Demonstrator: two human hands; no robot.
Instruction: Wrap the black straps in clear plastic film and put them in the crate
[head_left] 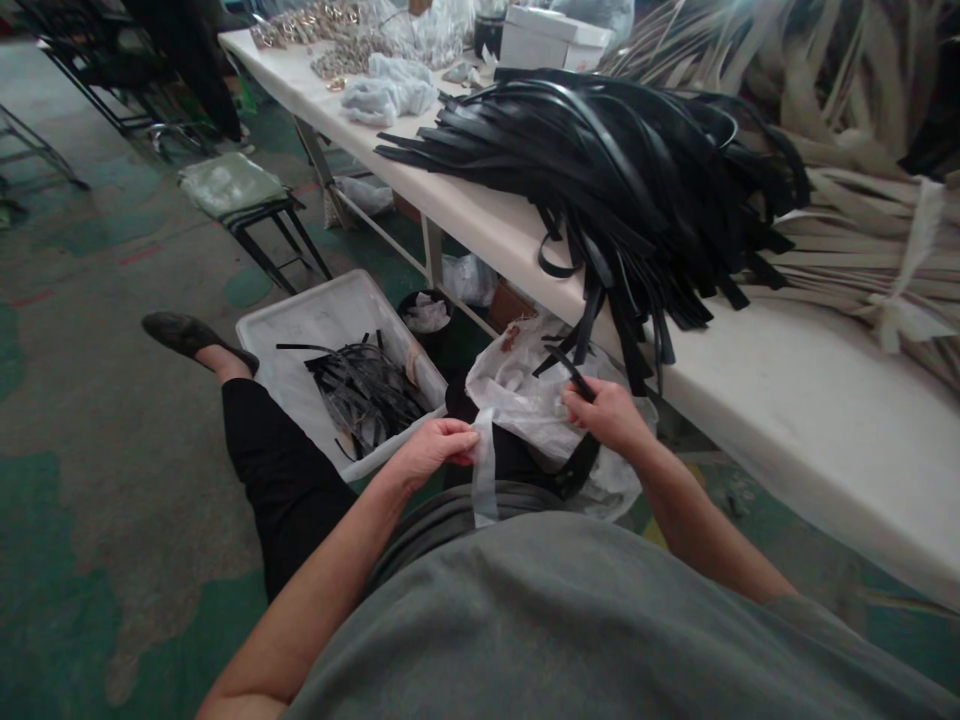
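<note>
My left hand (pixel 439 442) pinches a whitish translucent strip (pixel 485 480) that hangs down over my lap. In my right hand (pixel 611 412) is a black strap (pixel 571 372), gripped between thumb and fingers, one end pointing up and left and a longer part hanging below toward my lap. Beyond the hand, a large pile of black straps (pixel 600 150) lies on the table, with several ends drooping over its edge. A white plastic sack (pixel 517 375) sits under and behind my right hand. To the left, a white plastic bin (pixel 281 325) holds a tangle of black strips (pixel 367 385).
Along my right runs a long pale table (pixel 750 390). Bundled beige straps (pixel 847 240), a white box (pixel 551 40) and metal pieces (pixel 352 50) rest on it. A stool (pixel 236 190) stands beyond the bin, and a dark bucket (pixel 426 312) is beside the table leg.
</note>
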